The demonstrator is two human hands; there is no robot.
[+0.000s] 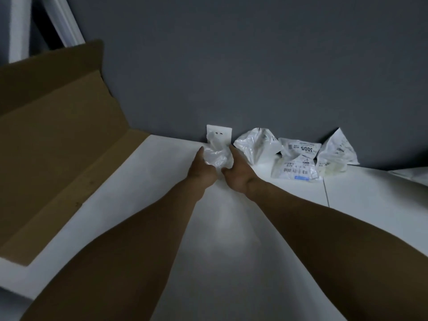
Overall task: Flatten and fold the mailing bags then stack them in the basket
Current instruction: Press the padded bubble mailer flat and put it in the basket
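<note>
Both bare arms reach out over a white table [143, 205] toward the grey wall [254, 66] at 12 o'clock. The left hand [201, 169] and the right hand [235, 173] sit close together, thumbs almost meeting, with a crumpled clear mailing bag [216, 156] clamped between them. The left hand's fingers wrap its 9 o'clock side and the right hand's fingers close over its 3 o'clock side. The bag is bunched, not flat, and stands just in front of a white wall socket [220, 132] where the table meets the wall.

At 3 o'clock from the held bag, three more bags lie along the wall. A crumpled translucent bag [256, 144] sits just beside the right hand. Next to it rests a labelled bag [297, 158] with barcodes and the number 3005 printed upside down from this view. Touching that one, further toward 3 o'clock, is a peaked white bag [337, 151] leaning against the wall.

At 9 o'clock a large open cardboard box [53, 144] lies on the table with its flap raised against the wall. No basket can be made out with certainty
</note>
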